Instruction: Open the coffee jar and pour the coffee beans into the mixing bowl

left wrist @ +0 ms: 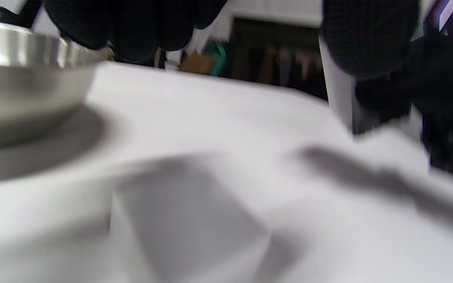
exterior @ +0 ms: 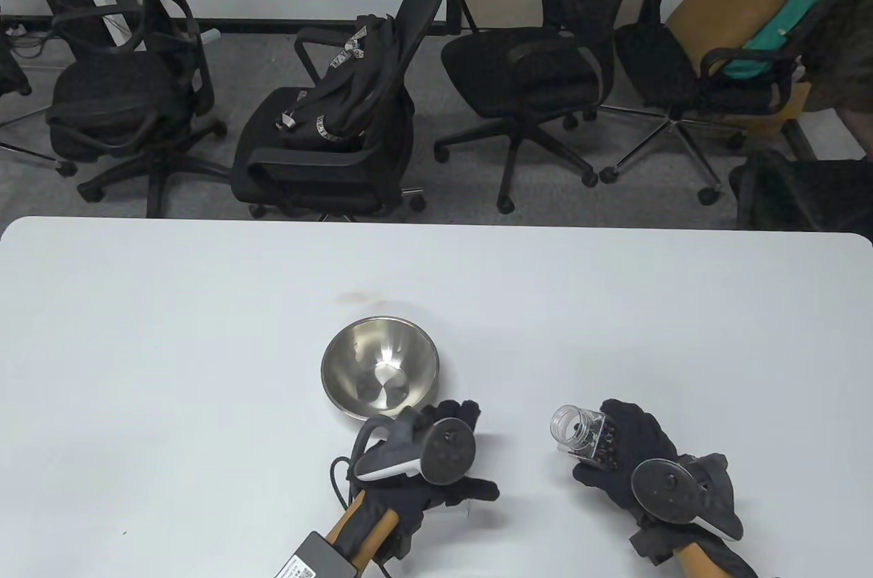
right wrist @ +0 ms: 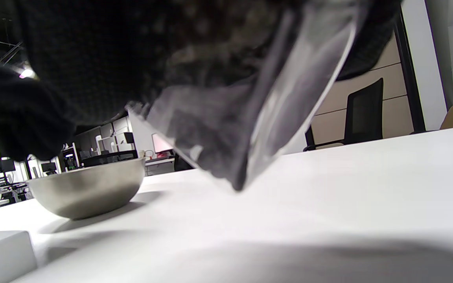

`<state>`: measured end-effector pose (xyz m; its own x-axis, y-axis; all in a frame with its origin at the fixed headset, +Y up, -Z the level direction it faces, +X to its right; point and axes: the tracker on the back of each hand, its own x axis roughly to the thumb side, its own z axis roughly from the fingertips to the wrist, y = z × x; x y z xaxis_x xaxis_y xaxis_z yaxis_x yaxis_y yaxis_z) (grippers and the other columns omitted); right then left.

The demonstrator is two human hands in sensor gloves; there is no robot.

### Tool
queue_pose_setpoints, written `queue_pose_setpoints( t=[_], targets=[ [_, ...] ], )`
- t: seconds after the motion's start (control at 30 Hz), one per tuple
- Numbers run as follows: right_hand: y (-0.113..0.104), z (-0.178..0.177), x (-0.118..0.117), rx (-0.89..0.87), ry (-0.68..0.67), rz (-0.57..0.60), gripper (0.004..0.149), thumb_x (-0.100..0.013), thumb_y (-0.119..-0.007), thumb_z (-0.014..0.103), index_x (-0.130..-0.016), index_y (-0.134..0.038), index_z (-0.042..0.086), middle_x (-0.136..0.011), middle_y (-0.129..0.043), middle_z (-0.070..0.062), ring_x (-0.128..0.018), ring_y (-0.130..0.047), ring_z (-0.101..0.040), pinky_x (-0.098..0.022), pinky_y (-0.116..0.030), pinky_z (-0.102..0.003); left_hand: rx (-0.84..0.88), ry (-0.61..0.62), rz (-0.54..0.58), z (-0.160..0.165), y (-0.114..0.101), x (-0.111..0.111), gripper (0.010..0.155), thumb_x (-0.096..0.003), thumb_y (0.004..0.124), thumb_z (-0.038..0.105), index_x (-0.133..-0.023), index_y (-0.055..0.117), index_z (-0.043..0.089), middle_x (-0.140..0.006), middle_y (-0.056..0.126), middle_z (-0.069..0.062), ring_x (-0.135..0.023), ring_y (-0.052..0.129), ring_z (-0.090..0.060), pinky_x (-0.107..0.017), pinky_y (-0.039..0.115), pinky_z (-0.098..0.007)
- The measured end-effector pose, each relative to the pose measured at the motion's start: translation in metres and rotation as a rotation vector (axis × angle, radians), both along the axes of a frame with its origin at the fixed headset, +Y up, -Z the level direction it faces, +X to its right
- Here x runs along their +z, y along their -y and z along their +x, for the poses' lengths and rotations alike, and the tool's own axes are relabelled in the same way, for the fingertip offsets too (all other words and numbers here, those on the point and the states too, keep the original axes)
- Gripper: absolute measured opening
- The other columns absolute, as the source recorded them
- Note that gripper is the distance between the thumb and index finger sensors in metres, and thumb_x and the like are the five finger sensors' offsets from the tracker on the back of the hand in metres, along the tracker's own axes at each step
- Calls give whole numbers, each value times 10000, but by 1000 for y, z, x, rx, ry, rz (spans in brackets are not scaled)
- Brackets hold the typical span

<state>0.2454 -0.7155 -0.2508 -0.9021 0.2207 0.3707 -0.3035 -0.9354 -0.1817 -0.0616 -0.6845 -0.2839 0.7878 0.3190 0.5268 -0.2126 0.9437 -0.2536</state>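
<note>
A steel mixing bowl (exterior: 380,366) stands empty on the white table (exterior: 170,366); it also shows in the left wrist view (left wrist: 18,90) and the right wrist view (right wrist: 89,188). My right hand (exterior: 600,452) grips a clear jar (exterior: 578,430), open, tilted with its mouth toward the bowl, held just above the table to the bowl's right. Dark coffee beans (exterior: 603,445) sit at its base under my fingers. My left hand (exterior: 477,452) hovers near the bowl's front edge, fingers and thumb apart, holding nothing. A white square lid (left wrist: 187,232) lies on the table below it.
Several black office chairs (exterior: 341,127) stand beyond the table's far edge. The lid also shows in the right wrist view (right wrist: 2,255), in front of the bowl. Bare tabletop lies to the left and behind the bowl.
</note>
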Motion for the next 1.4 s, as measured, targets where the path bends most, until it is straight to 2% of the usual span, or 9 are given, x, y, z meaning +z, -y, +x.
queue_pose_setpoints(
  t=[0.1,0.23,0.43,0.53,0.9,1.13,1.17,1.2,1.4],
  targets=[
    [0,-1,0,5,-3,-3,954,-444,-918,508,-1058,-414,-19,-989,-592,-299,-842,-721,-440,-638,-698,-639,159,-147,64,-29,-10,-9,937,-537,845,566,-1189,530,-28,-1107,667,-273,-947,803,-480,-673,741,-603],
    [1,-2,0,14,-2,-5,953,-444,-919,507,-1058,-414,-19,-988,-592,-299,-843,-722,-439,-638,-698,-639,311,-452,129,-74,-9,-25,909,-550,878,491,-1189,507,-39,-1112,636,-290,-952,779,-498,-678,730,-610],
    [2,-3,0,20,-1,-10,954,-443,-918,508,-1058,-415,-20,-988,-593,-299,-843,-722,-440,-637,-698,-638,329,-666,-93,-127,26,-56,1013,-566,893,439,-1200,318,-103,-1156,451,-356,-1019,626,-557,-723,657,-637],
    [2,-3,0,24,-2,-14,953,-444,-918,508,-1058,-416,-20,-989,-592,-299,-841,-723,-441,-638,-698,-638,411,-730,-222,-148,48,-66,1021,-577,894,436,-1188,296,-123,-1145,452,-364,-1009,653,-544,-710,696,-607],
    [3,-4,-1,26,2,-22,953,-444,-918,508,-1058,-415,-20,-988,-592,-300,-841,-723,-440,-637,-699,-638,570,-909,-396,-166,88,-80,830,-634,898,268,-1153,400,-146,-1063,602,-385,-849,887,-451,-574,875,-428],
    [3,-2,-2,24,9,-28,953,-444,-917,509,-1058,-415,-19,-988,-592,-299,-841,-724,-440,-637,-699,-637,585,-925,-427,-160,94,-86,547,-688,751,163,-1114,556,-120,-987,740,-360,-735,984,-349,-500,938,-314],
    [4,-2,-2,24,11,-29,952,-445,-918,508,-1058,-416,-19,-988,-593,-299,-841,-723,-440,-637,-699,-638,606,-921,-433,-159,95,-86,521,-686,739,152,-1104,582,-115,-1003,764,-249,-718,994,-349,-489,947,-299],
    [4,-2,-2,23,11,-30,953,-444,-918,509,-1058,-416,-19,-988,-593,-299,-841,-725,-438,-638,-699,-637,617,-919,-441,-159,96,-86,496,-686,728,144,-1096,604,-106,-965,769,-356,-711,995,-352,-485,949,-292],
    [2,2,-3,10,22,-26,954,-444,-918,508,-1059,-414,-20,-989,-591,-300,-843,-722,-439,-639,-697,-638,645,-916,-410,-159,92,-84,450,-668,719,123,-1054,666,-101,-928,809,-340,-668,997,-368,-453,961,-247]
  ],
)
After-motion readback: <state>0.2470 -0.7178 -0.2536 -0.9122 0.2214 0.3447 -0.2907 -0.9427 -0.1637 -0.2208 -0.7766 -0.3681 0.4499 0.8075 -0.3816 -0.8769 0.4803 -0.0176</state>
